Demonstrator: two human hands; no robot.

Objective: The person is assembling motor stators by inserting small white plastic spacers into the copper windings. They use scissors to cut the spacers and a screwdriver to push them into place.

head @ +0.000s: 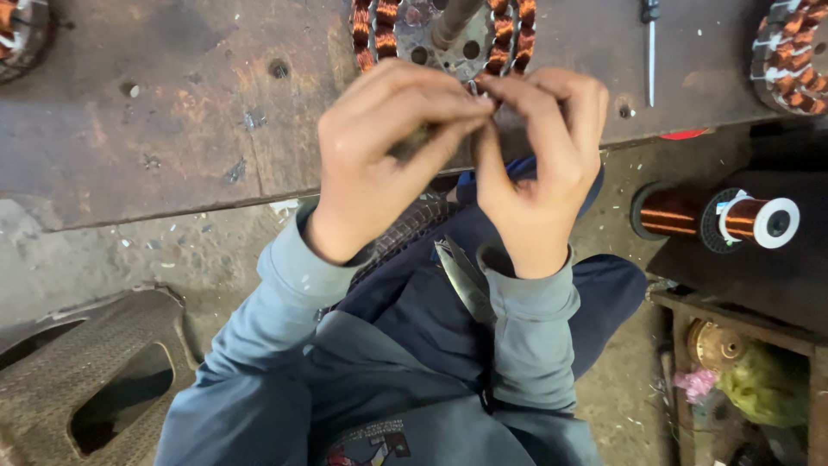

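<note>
A worn, rusty tabletop (172, 112) spans the top; below it lies dusty concrete floor (129, 259), evenly lit.

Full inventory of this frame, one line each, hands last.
Wound coil ring: 1, copper on grey metal, bench top centre, just beyond the fingertips.
Other coil rings: 2, copper, top right corner and top left corner, both cut off.
Workbench: 1, rusty brown, upper half.
Screwdriver: 1, dark handle, bench upper right.
Wire spool: 1, copper with white end, right.
Scissors: 1, grey, on lap.
Stool: 1, brown, lower left.
Left hand: pinching with fingertips at the ring.
Right hand: pinching beside it.
</note>
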